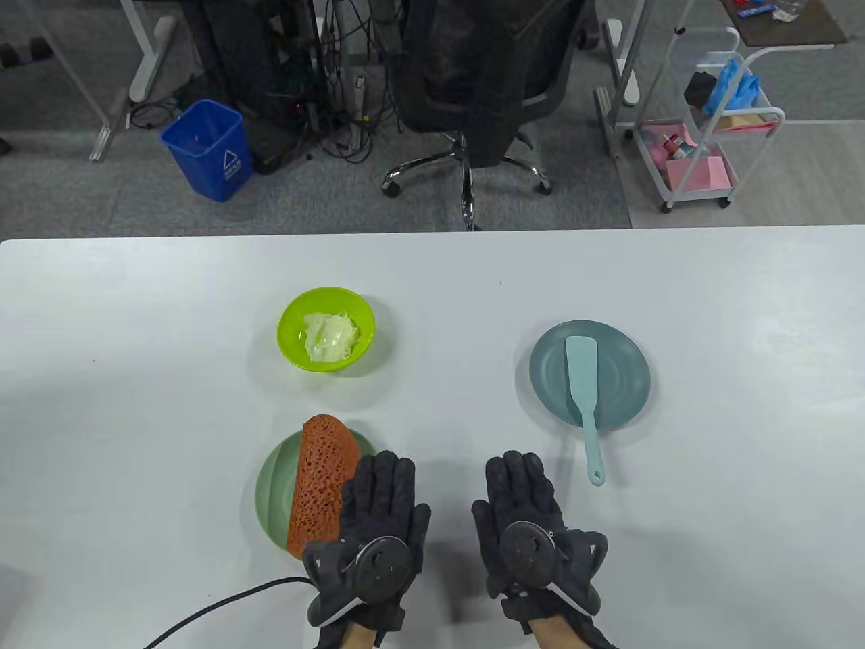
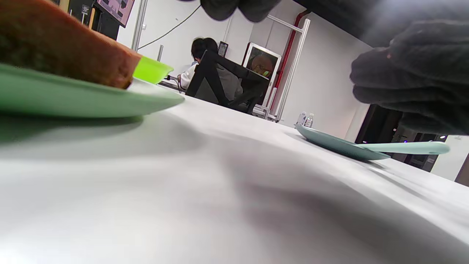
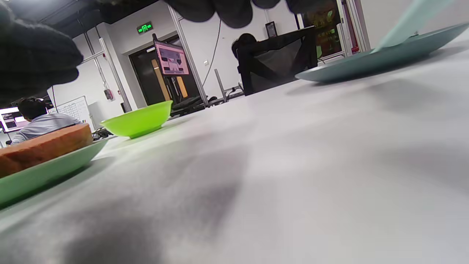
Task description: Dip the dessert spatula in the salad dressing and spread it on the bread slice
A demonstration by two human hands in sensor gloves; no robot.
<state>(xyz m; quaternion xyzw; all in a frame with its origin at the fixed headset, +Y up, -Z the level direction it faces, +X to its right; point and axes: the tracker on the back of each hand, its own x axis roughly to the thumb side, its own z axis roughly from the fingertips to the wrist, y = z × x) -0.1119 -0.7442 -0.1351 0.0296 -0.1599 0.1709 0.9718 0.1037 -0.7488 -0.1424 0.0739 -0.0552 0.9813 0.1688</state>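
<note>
A light teal dessert spatula lies on a blue-grey plate at the right, its handle sticking out over the near rim. A lime green bowl holds pale salad dressing. A brown bread slice lies on a pale green plate at the front left. My left hand rests flat on the table, its fingers beside the bread plate's right edge. My right hand rests flat next to it, holding nothing, below and left of the spatula handle. Both hands are open.
A black cable runs from my left hand to the front edge. The white table ends at its far edge, with an office chair, a blue bin and a cart on the floor beyond.
</note>
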